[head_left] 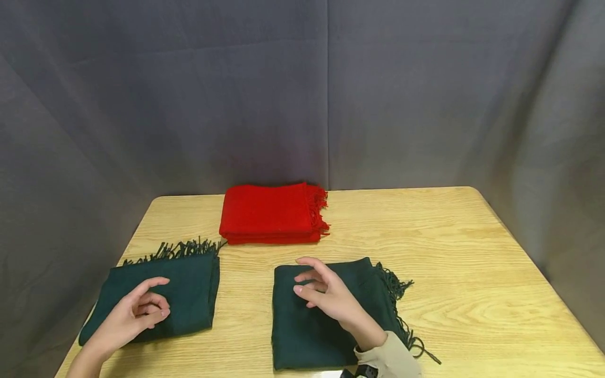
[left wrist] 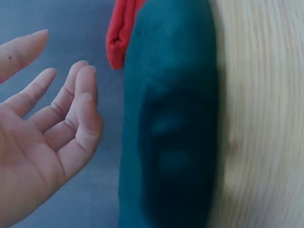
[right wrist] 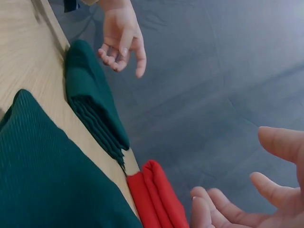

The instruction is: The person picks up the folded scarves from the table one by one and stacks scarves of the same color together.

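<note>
Two folded dark green scarves with fringed ends lie on the table, one at the left (head_left: 191,294) and one near the middle (head_left: 302,336). My left hand (head_left: 137,312) hovers over the left scarf, its fingers loosely bent and holding nothing. Above the middle scarf is my right hand (head_left: 328,294), likewise loosely curved around air. In the left wrist view a gap shows between the left hand (left wrist: 52,123) and the green cloth (left wrist: 166,76). The right wrist view has the right hand (right wrist: 251,199) apart from the cloth too.
A folded red scarf (head_left: 264,210), fringe to the right, lies near the back edge of the wooden table (head_left: 472,294). Grey curtains (head_left: 402,94) hang behind and at both sides. A thin dark cord with a loop (head_left: 423,349) lies by the middle scarf's fringe.
</note>
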A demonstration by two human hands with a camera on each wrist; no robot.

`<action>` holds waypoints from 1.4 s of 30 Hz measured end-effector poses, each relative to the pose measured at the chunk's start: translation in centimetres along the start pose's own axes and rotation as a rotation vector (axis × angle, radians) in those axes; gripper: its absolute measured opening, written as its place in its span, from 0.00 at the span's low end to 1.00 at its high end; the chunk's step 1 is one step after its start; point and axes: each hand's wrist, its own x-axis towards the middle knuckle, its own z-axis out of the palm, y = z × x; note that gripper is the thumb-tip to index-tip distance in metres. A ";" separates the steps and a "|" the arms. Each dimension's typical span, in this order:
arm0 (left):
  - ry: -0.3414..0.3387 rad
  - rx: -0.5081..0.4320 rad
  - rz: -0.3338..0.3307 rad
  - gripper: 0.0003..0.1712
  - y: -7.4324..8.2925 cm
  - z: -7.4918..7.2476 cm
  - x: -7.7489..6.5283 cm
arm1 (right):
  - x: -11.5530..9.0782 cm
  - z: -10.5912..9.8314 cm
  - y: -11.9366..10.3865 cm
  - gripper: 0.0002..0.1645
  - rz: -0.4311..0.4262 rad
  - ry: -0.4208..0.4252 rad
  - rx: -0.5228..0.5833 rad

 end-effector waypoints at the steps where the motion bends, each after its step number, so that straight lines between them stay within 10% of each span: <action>1: 0.016 0.012 -0.015 0.29 -0.1 -0.2 -0.1 | 0.2 0.3 -0.1 0.31 0.004 -0.003 -0.001; 20: 0.137 0.185 -0.037 0.35 -1.6 -4.2 -1.6 | 5.1 5.6 0.5 0.34 0.061 -0.057 0.007; 42: 0.196 0.249 -0.256 0.33 -4.4 -8.4 -1.3 | 9.7 9.3 0.3 0.33 0.177 -0.057 -0.006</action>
